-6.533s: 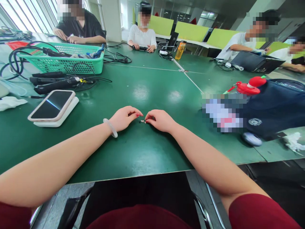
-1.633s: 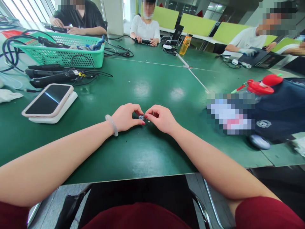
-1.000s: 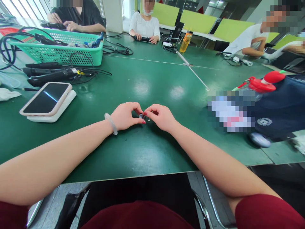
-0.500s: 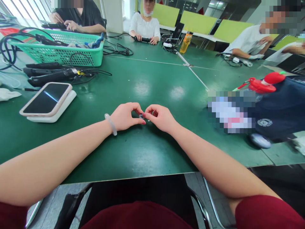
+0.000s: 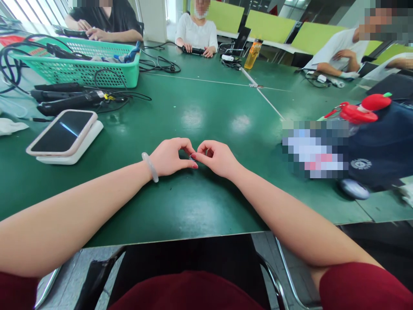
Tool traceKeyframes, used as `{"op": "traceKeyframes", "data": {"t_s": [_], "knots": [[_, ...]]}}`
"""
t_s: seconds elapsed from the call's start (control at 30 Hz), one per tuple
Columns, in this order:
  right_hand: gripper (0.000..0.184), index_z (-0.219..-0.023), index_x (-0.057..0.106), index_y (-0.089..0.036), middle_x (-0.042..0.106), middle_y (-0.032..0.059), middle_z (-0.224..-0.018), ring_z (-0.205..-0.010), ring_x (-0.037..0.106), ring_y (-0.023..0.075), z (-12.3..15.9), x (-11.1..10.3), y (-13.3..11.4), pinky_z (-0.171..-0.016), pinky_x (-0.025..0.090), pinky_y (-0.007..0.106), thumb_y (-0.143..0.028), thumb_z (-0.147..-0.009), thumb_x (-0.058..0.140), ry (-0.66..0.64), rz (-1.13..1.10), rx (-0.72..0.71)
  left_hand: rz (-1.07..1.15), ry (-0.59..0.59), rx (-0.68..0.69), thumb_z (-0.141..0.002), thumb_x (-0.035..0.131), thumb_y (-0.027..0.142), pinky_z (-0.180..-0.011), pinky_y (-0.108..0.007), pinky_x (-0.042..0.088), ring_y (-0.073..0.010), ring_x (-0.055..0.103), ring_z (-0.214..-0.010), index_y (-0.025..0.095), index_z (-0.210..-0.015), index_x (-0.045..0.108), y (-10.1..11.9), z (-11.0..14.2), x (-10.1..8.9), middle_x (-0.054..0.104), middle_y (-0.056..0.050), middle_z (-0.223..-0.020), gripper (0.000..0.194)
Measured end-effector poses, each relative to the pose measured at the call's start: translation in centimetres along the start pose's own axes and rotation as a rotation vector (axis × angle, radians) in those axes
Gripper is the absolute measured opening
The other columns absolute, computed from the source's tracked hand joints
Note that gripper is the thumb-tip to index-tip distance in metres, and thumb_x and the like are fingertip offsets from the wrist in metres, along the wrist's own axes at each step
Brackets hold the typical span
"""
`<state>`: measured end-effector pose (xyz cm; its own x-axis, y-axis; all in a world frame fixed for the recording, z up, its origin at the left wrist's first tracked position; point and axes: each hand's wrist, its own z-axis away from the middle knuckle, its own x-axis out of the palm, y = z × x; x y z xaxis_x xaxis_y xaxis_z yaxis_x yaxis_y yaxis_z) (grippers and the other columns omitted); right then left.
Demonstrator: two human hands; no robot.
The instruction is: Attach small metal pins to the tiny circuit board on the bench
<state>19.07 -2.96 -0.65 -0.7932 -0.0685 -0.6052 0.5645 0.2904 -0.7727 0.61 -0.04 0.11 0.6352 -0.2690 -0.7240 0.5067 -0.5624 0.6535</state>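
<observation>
Both hands meet just above the green table (image 5: 213, 103), close to its front edge. My left hand (image 5: 166, 157), with a pale bangle at the wrist, pinches a small shiny metal piece (image 5: 192, 158) between thumb and forefinger. Most of that piece is covered by fingertips, so its kind cannot be told. From the other side comes my right hand (image 5: 221, 159), its thumb and forefinger closed together right at the piece. Whatever lies between those right fingertips is hidden.
Left: a phone (image 5: 64, 133) on a white box (image 5: 85, 144), black corded tools (image 5: 71, 103), a green basket (image 5: 84, 75) of cables. Right: a dark blue bag (image 5: 377, 146), a red-topped bottle (image 5: 358, 113), a mouse (image 5: 354, 189). Several people sit around; an orange bottle (image 5: 253, 54) stands far back.
My right fingertips have moved slightly left, closer to my left ones, covering more of the small metal piece. A tiny pale bit seen under my right thumb before is out of sight now.
</observation>
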Motion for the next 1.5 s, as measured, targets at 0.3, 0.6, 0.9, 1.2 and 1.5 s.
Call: {"op": "traceKeyframes", "data": {"t_s": [0.3, 0.6, 0.9, 1.2, 1.5], "knots": [[0.020, -0.071, 0.059, -0.018, 0.051, -0.0042, -0.063, -0.056, 0.040, 0.0087, -0.02, -0.08, -0.03, -0.057, 0.031, 0.024, -0.037, -0.077, 0.063, -0.013, 0.002, -0.018, 0.080, 0.004, -0.023, -0.063, 0.076, 0.044, -0.077, -0.032, 0.046, -0.0185, 0.061, -0.080, 0.018, -0.079, 0.061, -0.32, -0.06, 0.05, 0.067, -0.001, -0.083, 0.034], [0.034, -0.064, 0.054, -0.018, 0.050, -0.0038, -0.063, -0.057, 0.040, 0.0088, 0.01, -0.27, -0.09, -0.056, 0.031, 0.024, -0.048, -0.077, 0.064, -0.005, -0.014, -0.016, 0.140, -0.016, -0.010, -0.064, 0.076, 0.041, -0.080, -0.032, 0.046, -0.0182, 0.061, -0.082, 0.018, -0.079, 0.061, -0.28, -0.05, 0.08, 0.067, -0.001, -0.084, 0.031], [0.036, -0.068, 0.056, -0.018, 0.049, -0.0038, -0.062, -0.057, 0.039, 0.0087, 0.08, -0.29, -0.15, -0.056, 0.031, 0.024, -0.051, -0.081, 0.057, -0.020, -0.034, -0.016, 0.124, -0.013, 0.001, -0.063, 0.076, 0.041, -0.078, -0.032, 0.047, -0.0181, 0.061, -0.080, 0.018, -0.078, 0.060, -0.38, -0.08, 0.11, 0.067, 0.000, -0.082, 0.032], [0.022, -0.073, 0.056, -0.018, 0.051, -0.0039, -0.064, -0.055, 0.039, 0.0082, 0.14, -0.36, -0.22, -0.055, 0.032, 0.023, -0.038, -0.081, 0.057, -0.036, -0.048, -0.041, 0.131, -0.012, -0.015, -0.063, 0.076, 0.041, -0.081, -0.035, 0.048, -0.0190, 0.061, -0.082, 0.018, -0.080, 0.062, -0.35, -0.08, 0.04, 0.067, -0.002, -0.084, 0.032], [0.017, -0.073, 0.055, -0.018, 0.052, -0.0044, -0.066, -0.053, 0.038, 0.0072, 0.15, -0.45, -0.11, -0.054, 0.031, 0.024, -0.034, -0.080, 0.058, -0.025, -0.078, -0.043, 0.132, -0.007, -0.022, -0.064, 0.076, 0.039, -0.082, -0.035, 0.048, -0.0189, 0.061, -0.082, 0.018, -0.080, 0.062, -0.29, -0.05, 0.03, 0.067, -0.002, -0.085, 0.030]]}}
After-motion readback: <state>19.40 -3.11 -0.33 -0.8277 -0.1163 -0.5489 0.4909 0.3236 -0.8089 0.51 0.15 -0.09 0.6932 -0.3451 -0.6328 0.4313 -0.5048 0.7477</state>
